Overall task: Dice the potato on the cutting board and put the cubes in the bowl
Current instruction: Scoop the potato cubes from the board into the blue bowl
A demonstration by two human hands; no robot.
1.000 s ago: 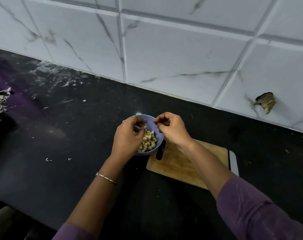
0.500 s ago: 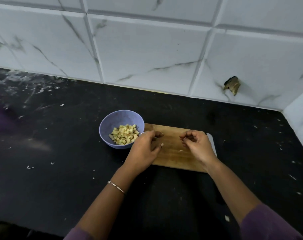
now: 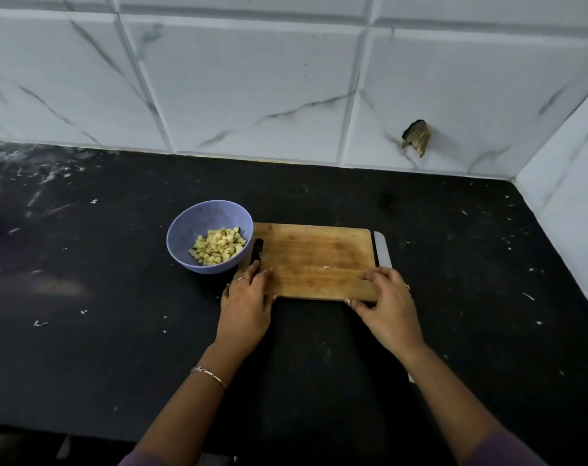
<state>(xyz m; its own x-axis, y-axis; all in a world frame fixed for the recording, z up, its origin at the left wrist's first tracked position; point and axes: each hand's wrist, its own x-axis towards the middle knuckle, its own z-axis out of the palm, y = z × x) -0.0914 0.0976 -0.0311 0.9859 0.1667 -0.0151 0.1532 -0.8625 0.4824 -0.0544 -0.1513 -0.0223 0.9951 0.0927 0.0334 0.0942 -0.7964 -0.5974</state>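
knife (image 3: pixel 382 248) mostly under cutting board (image 3: pixel 316 260)

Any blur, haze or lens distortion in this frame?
Head view: dim light; wall tile lines bow from the wide lens; the counter is hazy and purplish at far left; bowl, cutting board, left hand and right hand are sharp.
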